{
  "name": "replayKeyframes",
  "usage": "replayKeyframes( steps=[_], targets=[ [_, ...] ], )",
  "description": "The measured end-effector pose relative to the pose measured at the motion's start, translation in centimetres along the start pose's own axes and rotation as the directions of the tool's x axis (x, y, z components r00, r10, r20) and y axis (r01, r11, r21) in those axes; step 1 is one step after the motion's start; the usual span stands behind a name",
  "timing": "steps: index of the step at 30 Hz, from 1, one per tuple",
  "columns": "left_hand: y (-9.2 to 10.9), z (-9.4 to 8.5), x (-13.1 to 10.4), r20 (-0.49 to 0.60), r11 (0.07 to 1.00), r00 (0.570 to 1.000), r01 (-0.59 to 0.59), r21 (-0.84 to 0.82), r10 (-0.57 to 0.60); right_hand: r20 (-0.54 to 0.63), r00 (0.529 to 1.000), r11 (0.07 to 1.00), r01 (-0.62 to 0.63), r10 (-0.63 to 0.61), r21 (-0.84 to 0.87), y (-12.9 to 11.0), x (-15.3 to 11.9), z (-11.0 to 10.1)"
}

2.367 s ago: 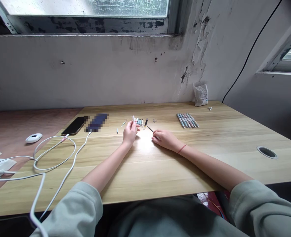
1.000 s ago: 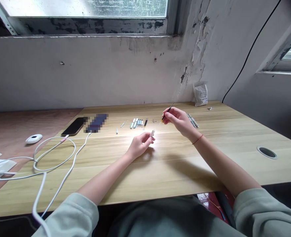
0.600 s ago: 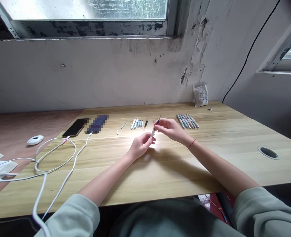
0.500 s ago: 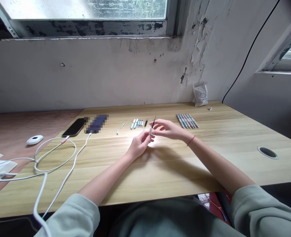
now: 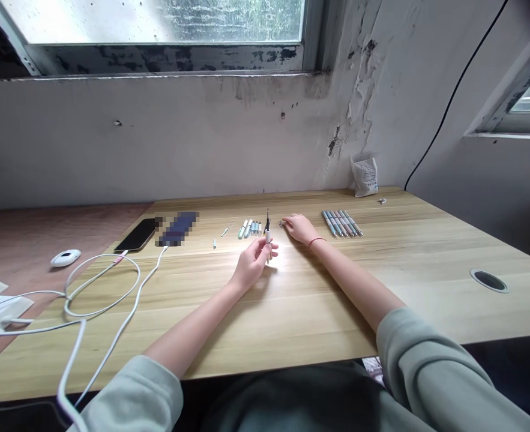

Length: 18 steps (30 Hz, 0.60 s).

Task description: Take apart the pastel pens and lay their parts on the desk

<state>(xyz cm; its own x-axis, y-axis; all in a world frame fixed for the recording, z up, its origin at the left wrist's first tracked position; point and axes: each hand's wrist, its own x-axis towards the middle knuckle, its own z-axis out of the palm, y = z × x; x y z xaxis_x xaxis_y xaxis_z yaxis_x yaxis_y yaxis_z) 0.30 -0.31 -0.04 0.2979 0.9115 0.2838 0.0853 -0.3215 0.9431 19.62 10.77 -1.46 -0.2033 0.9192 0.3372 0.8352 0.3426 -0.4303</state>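
My left hand (image 5: 251, 262) is closed around a white pen barrel (image 5: 268, 236), held upright above the table. A thin dark refill (image 5: 268, 219) sticks up out of its top. To the right, my right hand (image 5: 301, 229) rests low on the tabletop with its fingertips together at a tiny greyish thing (image 5: 281, 224), too small to name. Left of the barrel lies a row of white, green and blue pen parts (image 5: 249, 228). A short light-green piece (image 5: 215, 243) and a thin pen piece (image 5: 225, 231) lie farther left.
Several assembled pens (image 5: 342, 223) lie side by side right of my right hand. A white packet (image 5: 364, 176) stands against the wall. On the left are a black phone (image 5: 138, 234), a dark blue device (image 5: 177, 229), looped white cables (image 5: 136, 294) and a white oval case (image 5: 65, 258).
My right hand has left the barrel and come down to the tabletop slightly farther back. My left hand keeps the barrel, now more upright and slightly left.
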Motion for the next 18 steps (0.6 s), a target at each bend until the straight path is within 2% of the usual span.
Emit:
replayKeyframes(
  steps=[4, 9, 14, 18],
  targets=[
    [0.0, 0.0, 0.0, 0.007, 1.000, 1.000, 0.012, 0.009, -0.012, -0.053, 0.997, 0.999, -0.050, 0.049, -0.016, 0.3, 0.3, 1.1],
    [0.0, 0.0, 0.1, 0.014, 0.999, 1.000, 0.024, 0.034, -0.024, -0.143, 0.984, 0.994, -0.094, 0.101, 0.053, 1.1, -0.4, 1.4],
    [0.0, 0.0, 0.1, 0.020, 0.998, 1.000, 0.022, 0.061, -0.023, -0.238, 0.962, 0.974, -0.087, 0.137, 0.208, 1.4, -1.2, 0.7],
    [0.1, 0.0, 0.1, 0.035, 0.997, 0.999, 0.015, 0.073, -0.018, -0.295, 0.946, 0.945, -0.030, 0.132, 0.326, 0.4, -1.2, -1.1]
  ],
)
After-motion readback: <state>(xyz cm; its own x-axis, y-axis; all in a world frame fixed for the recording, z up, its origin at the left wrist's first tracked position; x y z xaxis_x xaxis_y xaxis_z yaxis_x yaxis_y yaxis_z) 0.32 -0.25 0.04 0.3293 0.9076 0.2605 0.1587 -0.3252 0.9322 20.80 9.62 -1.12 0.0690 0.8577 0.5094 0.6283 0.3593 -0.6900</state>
